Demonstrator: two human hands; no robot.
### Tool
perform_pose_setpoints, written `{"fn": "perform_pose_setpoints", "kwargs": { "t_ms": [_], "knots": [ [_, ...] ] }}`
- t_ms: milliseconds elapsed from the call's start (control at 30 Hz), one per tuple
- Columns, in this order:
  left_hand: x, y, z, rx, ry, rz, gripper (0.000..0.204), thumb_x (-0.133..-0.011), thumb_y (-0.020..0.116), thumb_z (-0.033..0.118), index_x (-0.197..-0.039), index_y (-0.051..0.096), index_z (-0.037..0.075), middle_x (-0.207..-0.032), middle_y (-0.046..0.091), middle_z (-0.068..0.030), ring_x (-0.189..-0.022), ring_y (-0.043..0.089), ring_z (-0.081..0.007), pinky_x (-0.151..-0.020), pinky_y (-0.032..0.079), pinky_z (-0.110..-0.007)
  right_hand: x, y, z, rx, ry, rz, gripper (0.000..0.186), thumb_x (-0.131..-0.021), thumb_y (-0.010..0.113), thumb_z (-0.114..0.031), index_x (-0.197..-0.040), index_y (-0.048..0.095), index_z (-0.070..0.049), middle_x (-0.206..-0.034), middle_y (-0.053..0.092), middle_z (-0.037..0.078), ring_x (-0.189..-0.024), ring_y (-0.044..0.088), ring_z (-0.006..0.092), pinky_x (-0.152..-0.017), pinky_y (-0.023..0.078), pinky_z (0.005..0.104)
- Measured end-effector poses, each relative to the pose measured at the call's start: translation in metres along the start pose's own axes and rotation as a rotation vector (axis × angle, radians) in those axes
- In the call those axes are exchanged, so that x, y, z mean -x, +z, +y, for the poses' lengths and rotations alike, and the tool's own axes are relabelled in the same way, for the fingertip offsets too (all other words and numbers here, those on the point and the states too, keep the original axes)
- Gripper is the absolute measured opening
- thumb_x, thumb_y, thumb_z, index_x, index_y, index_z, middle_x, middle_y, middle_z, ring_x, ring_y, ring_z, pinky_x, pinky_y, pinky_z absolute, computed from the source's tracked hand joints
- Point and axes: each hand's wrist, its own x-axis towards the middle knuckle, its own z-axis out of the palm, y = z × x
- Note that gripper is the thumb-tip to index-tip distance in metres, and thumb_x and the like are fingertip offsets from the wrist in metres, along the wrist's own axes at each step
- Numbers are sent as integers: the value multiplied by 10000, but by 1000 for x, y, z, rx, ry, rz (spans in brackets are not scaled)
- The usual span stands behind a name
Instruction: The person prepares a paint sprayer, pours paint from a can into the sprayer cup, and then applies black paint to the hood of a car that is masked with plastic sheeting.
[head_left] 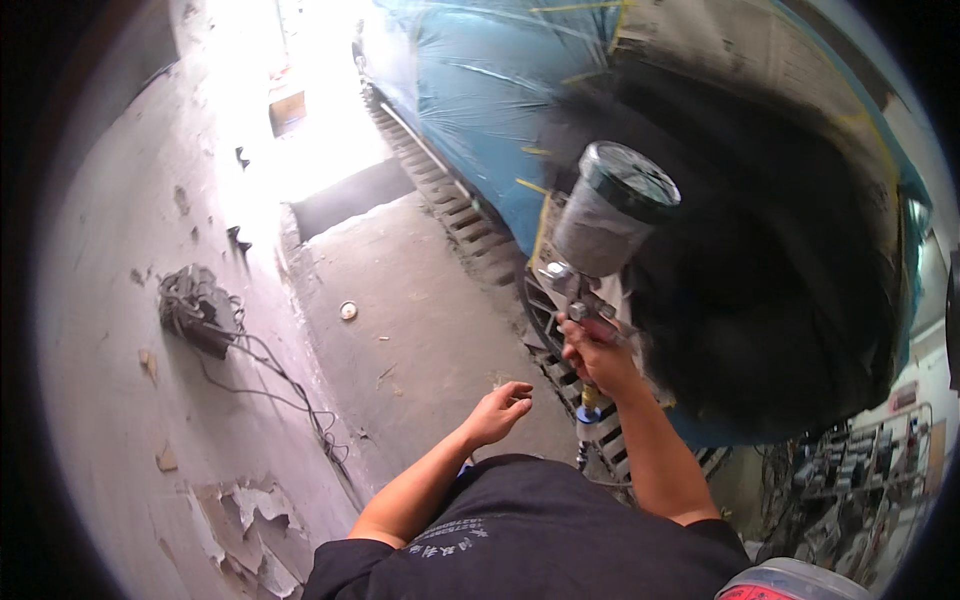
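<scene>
My right hand (600, 362) is wrapped round the grip of a paint spray gun (588, 308). On top of the gun a translucent, paint-smeared cup (605, 215) with a dark lid leans to the right. Below the grip an air hose (587, 414) with a blue coupling hangs down. Beside the gun is a wide dark panel (760, 230) of a vehicle, surrounded by masking paper and yellow tape. My left hand (497, 413) hovers over the floor in front of my body, fingers loosely bent and apart, with nothing in it.
Blue plastic film (490, 100) covers the vehicle further off. A slotted floor grate (450, 210) runs alongside it. Cables trail from a dark electrical box (205, 310) by the peeling left wall. A cluttered rack (865, 465) stands at the lower right. A round lid (348, 310) lies on the floor.
</scene>
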Motion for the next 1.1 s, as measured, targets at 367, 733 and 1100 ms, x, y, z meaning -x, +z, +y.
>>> {"fn": "perform_pose_setpoints", "kwargs": {
  "t_ms": [367, 733, 1100],
  "knots": [
    [-4, 30, 117, -307, 560, 370, 164, -904, 643, 137, -1004, 610, 11, -898, 633, -130, -786, 638, -232, -689, 507, -337, -10, 10, -14, -5, -97, 7, 246, -891, 648, -109, -1063, 476, -73, -810, 607, 36, -681, 635, 119, -593, 508, 263],
    [-32, 24, 217, -1280, 894, 570, 160, -820, 659, 225, -862, 604, 81, -744, 591, -37, -674, 644, -203, -595, 489, -335, -36, 19, 23, 372, -708, 80, 254, -876, 647, -184, -1039, 494, -64, -945, 556, 51, -854, 580, 188, -769, 489, 323],
    [-41, 31, 232, -1641, 489, 596, 172, -828, 609, 208, -922, 586, 65, -791, 627, -51, -680, 657, -191, -575, 480, -315, -72, 50, 7, 1566, -1146, 223, 158, -870, 578, -227, -964, 658, -127, -820, 651, 53, -886, 612, 225, -826, 483, 432]
  ]
}}
